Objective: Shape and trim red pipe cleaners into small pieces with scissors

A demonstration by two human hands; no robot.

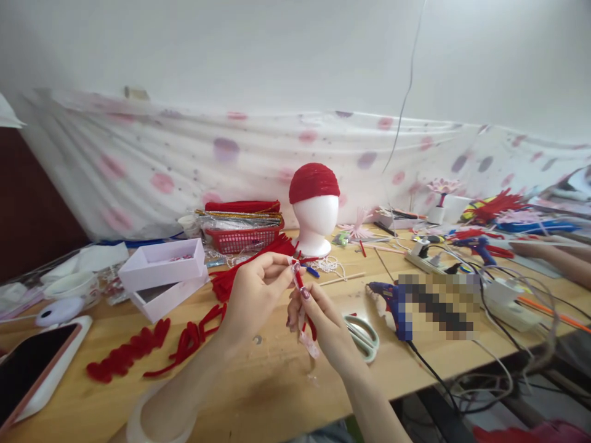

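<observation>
My left hand (256,289) and my right hand (323,320) meet above the wooden table (258,394). Both pinch a thin red pipe cleaner piece (300,282) between thumb and fingertips. A pale pink ribbon-like strip (308,341) hangs below my right hand. Behind them stands a white foam head (316,221) wearing a red cap (314,182). Red pipe cleaner shapes (127,354) and red loops (196,335) lie on the table to the left.
A phone (32,366) lies at the front left, pink boxes (164,274) behind it. A red basket (242,237) holds packets. Scissors (364,335), a blue glue gun (392,298), a power strip (427,258) and cables sit right. Another person's arm (554,258) rests far right.
</observation>
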